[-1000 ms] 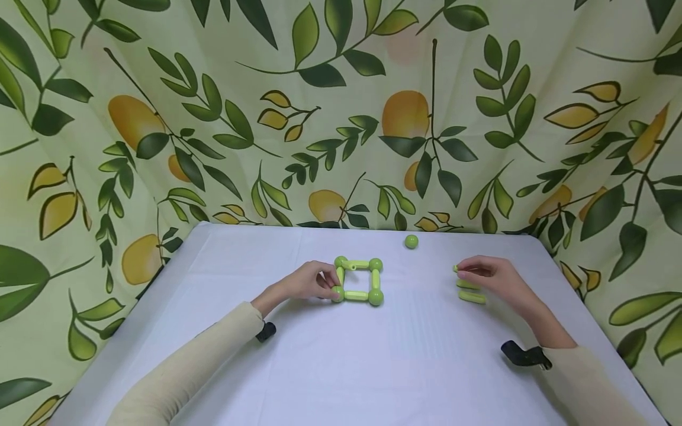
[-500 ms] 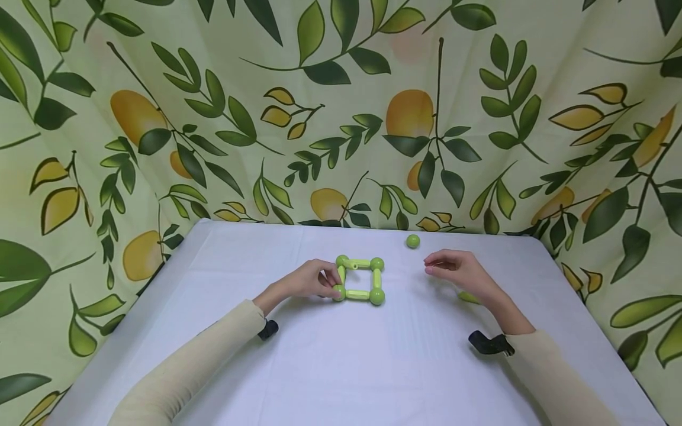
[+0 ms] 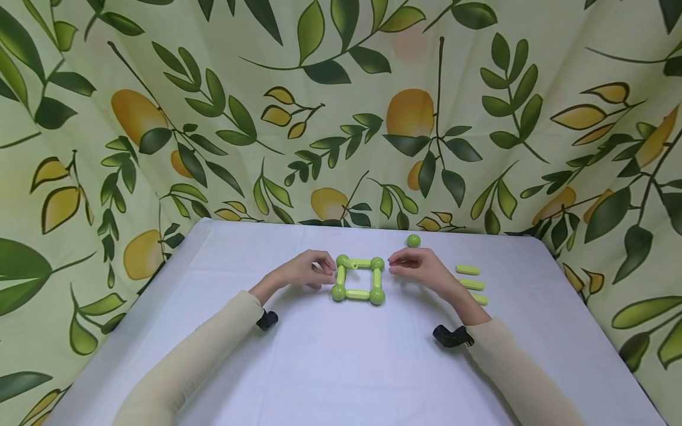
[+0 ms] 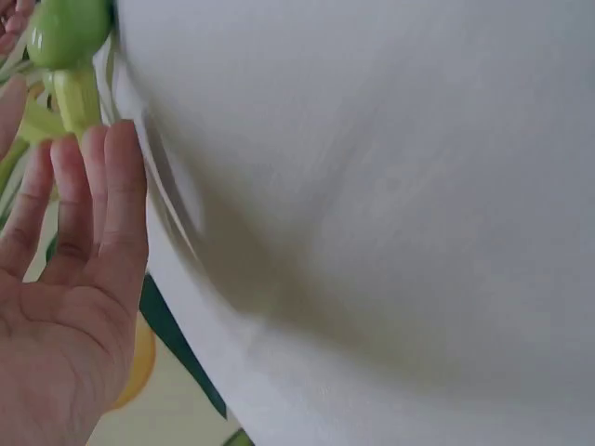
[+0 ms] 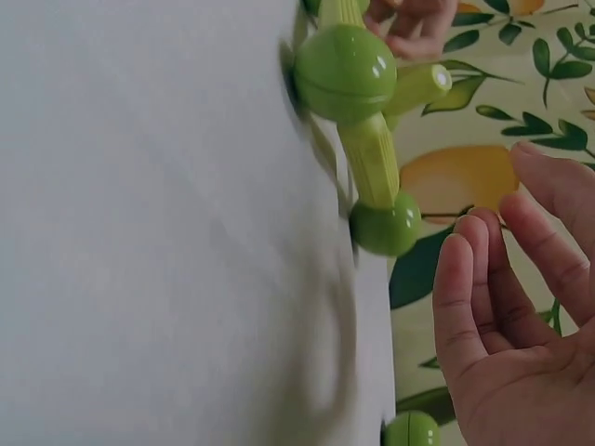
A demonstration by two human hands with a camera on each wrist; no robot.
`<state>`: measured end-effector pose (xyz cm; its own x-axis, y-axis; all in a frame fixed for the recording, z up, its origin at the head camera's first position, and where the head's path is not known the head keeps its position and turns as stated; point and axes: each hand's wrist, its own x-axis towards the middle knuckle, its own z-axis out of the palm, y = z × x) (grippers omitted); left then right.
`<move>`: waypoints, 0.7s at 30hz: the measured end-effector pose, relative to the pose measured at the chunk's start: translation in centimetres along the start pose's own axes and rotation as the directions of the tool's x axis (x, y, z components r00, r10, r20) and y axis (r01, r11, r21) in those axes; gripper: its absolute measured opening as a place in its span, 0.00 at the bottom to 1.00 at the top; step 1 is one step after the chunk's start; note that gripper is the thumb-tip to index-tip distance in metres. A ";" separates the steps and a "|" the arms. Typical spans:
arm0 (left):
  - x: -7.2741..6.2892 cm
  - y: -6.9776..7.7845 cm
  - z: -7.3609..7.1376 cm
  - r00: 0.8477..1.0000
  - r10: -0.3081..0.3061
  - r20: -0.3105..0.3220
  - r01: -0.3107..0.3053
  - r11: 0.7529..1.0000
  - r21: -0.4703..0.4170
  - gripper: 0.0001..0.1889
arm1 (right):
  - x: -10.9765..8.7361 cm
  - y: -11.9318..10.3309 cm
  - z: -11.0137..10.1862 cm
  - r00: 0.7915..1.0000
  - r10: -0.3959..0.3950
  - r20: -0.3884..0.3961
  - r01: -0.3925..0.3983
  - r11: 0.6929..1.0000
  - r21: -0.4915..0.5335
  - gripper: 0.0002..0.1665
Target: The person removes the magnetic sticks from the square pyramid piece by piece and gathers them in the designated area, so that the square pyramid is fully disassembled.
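Observation:
A square frame of green balls and pale green rods [image 3: 357,294] lies on the white table. One more rod [image 5: 420,88] sticks up from it, its pale end showing in the right wrist view. My left hand [image 3: 306,269] is at the frame's left side, fingertips close to the left rod [image 3: 340,274]; in the left wrist view its fingers are loosely bent around nothing. To the right of the frame is my right hand [image 3: 421,266], fingertips close to the right side. Its fingers [image 5: 456,279] are relaxed with nothing between them in the right wrist view.
Three loose rods [image 3: 467,270] lie in a column beyond the right hand, the nearest partly covered by the wrist. A single green ball [image 3: 413,240] sits near the table's far edge. Behind the table [image 3: 341,367] hangs a leaf-patterned curtain [image 3: 341,106].
My right hand has moved left from the loose rods to the frame's right side, uncovering them. The left hand has let go of the frame's near-left ball and shifted slightly away from the viewer.

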<state>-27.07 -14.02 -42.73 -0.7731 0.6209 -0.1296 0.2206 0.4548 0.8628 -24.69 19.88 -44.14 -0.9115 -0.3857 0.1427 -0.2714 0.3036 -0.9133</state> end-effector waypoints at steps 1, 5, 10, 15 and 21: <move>0.1 -0.1 -0.2 1.000 -0.009 -0.019 0.009 1.000 -0.001 0.14 | 0.2 -0.2 0.4 1.000 -0.008 0.005 0.008 1.000 0.007 0.20; 0.9 -0.5 -0.7 0.997 -0.040 -0.070 0.039 0.999 -0.007 0.17 | 1.1 -0.5 1.6 0.999 -0.020 0.032 0.019 0.999 0.048 0.19; 1.9 -0.7 -0.9 0.996 -0.040 -0.081 0.040 0.999 -0.006 0.20 | 1.8 -1.0 2.9 0.999 -0.017 0.050 0.014 0.998 0.058 0.19; 3.0 -0.5 -1.0 0.994 0.004 -0.108 -0.003 1.000 0.012 0.21 | 2.6 -1.1 3.8 0.999 -0.018 0.040 0.015 0.998 0.064 0.19; 4.0 -0.2 -0.8 0.995 0.031 -0.092 -0.027 0.999 0.040 0.20 | 3.3 -1.0 4.6 0.998 -0.027 0.048 0.025 0.998 0.059 0.19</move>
<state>-30.65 -12.11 -43.02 -0.8175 0.5731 -0.0572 0.2651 0.4625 0.8461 -26.01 14.28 -44.48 -0.8879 -0.4352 0.1492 -0.2751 0.2423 -0.9304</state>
